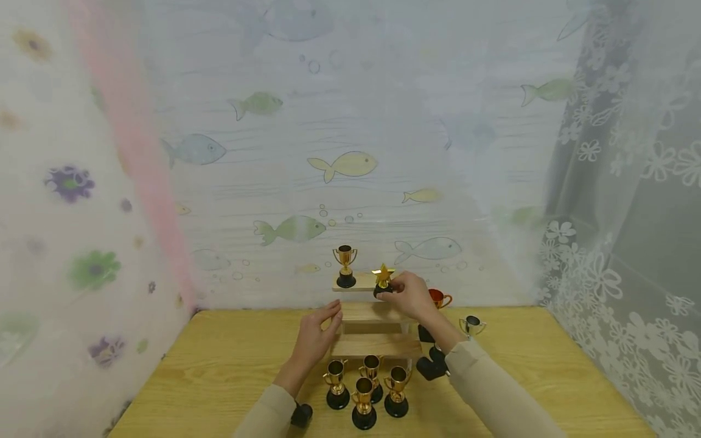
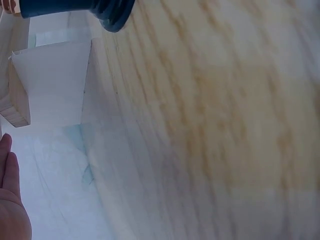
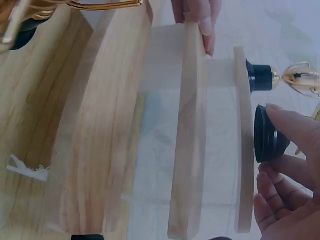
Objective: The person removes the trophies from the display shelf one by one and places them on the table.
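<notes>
My right hand (image 1: pixel 408 295) pinches a gold star trophy (image 1: pixel 384 275) by its black base (image 3: pixel 269 134), at the right part of the wooden stand's top shelf (image 3: pixel 244 200). The base is right against the shelf surface; whether it bears on it I cannot tell. On the same shelf's left end, a gold cup trophy (image 1: pixel 345 261) stands upright. My left hand (image 1: pixel 314 337) has its fingers extended at the left end of the middle shelf (image 1: pixel 372 311). Those fingertips (image 3: pixel 206 26) touch that shelf end in the right wrist view.
Several gold cup trophies (image 1: pixel 364 398) stand on the wooden table (image 1: pixel 219 365) before the lower shelf (image 1: pixel 378 345). A red cup (image 1: pixel 436 297), a silver cup (image 1: pixel 472 325) and black bases (image 1: pixel 432 367) are at the right, partly behind my right arm. Another black base (image 1: pixel 301 415) is beside my left sleeve.
</notes>
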Demonstrator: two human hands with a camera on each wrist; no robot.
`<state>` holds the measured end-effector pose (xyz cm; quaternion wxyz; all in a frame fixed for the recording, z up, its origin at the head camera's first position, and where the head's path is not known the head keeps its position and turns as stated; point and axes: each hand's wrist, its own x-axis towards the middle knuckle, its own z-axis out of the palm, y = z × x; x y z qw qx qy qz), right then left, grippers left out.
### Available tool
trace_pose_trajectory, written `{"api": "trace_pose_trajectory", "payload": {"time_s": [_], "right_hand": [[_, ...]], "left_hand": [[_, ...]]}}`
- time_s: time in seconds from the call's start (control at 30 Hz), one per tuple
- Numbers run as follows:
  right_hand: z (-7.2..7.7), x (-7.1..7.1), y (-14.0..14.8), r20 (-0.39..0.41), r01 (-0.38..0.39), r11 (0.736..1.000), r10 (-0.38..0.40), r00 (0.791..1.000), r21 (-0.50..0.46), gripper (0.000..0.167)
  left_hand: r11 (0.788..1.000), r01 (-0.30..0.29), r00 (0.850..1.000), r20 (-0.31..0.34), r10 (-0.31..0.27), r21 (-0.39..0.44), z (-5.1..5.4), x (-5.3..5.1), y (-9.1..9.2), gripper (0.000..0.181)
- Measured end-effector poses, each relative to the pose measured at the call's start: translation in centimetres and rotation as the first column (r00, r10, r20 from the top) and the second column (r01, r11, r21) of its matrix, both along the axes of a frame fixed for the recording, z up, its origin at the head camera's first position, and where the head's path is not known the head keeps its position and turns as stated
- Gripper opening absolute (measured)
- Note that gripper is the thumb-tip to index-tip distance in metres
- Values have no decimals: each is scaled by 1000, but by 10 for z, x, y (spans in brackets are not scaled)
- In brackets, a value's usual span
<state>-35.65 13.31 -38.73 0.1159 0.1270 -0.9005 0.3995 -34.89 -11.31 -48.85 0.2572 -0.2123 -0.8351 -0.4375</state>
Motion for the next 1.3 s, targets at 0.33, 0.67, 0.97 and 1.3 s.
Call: {"api": "trace_pose_trajectory", "payload": {"time_s": [0.33, 0.67, 0.97, 1.3], "right_hand": [[-10, 12, 7, -22, -73, 997, 73, 997, 16, 55], [-19, 25, 11, -22, -82, 996, 83, 996, 29, 39], [-28, 35, 14, -35, -87, 996, 88, 996, 32, 53], [-37, 41, 19, -2, -76, 997, 76, 997, -9, 41]], "left_hand": [[1000, 0, 1000, 6, 0, 7, -1, -1, 0, 32], [1000, -5, 1000, 13, 5, 16, -3, -1, 1, 32], [1000, -2, 1000, 13, 2, 16, -3, -2, 1, 33], [1000, -9, 1000, 20, 9, 13, -4, -2, 1, 33]]}}
